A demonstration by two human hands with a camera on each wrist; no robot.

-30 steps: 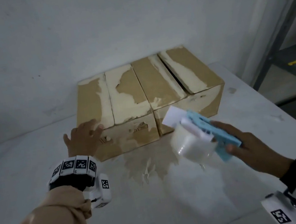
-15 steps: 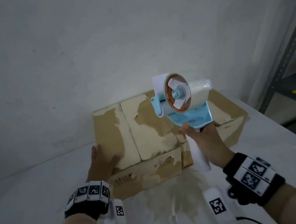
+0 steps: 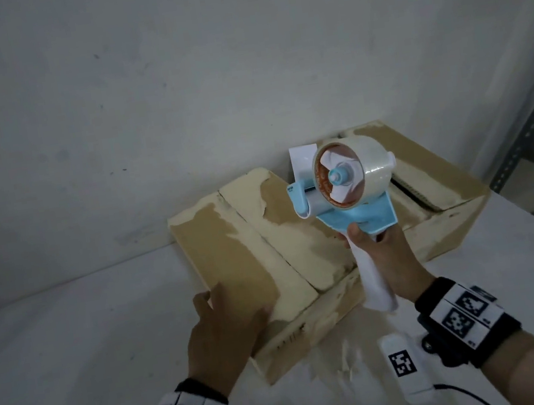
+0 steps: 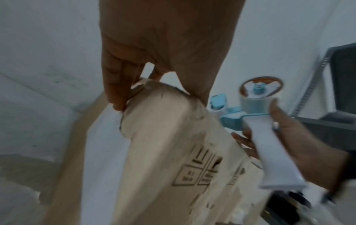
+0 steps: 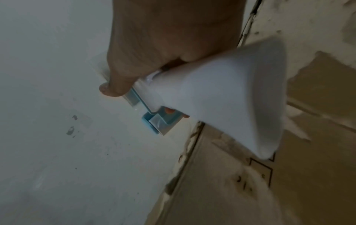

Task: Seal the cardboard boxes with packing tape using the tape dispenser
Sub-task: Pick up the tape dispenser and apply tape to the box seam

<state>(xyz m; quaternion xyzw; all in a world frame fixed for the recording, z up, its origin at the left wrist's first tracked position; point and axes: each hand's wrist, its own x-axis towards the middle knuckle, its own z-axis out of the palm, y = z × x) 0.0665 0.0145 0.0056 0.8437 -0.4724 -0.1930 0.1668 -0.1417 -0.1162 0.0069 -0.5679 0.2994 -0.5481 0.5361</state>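
Observation:
Two worn cardboard boxes stand side by side against the wall: the left box [image 3: 250, 260] and the right box [image 3: 440, 211], whose top seam gapes. My left hand [image 3: 222, 327] lies on the near left corner of the left box [image 4: 163, 152], thumb on top, fingers down the side. My right hand [image 3: 387, 253] grips the white handle of a blue tape dispenser [image 3: 346, 187] with a clear tape roll, held upright in the air above the seam between the boxes. The dispenser [image 4: 260, 106] also shows in the left wrist view; its handle [image 5: 221, 94] fills the right wrist view.
The boxes sit on a white table [image 3: 75, 369] close to a grey wall. Torn paper residue [image 3: 338, 361] marks the table in front of the boxes. A metal shelf upright [image 3: 530, 121] stands at the right.
My right hand has swung the dispenser from low in front of the boxes up to upright above them. The view has moved closer; my left hand stays on the left box's corner.

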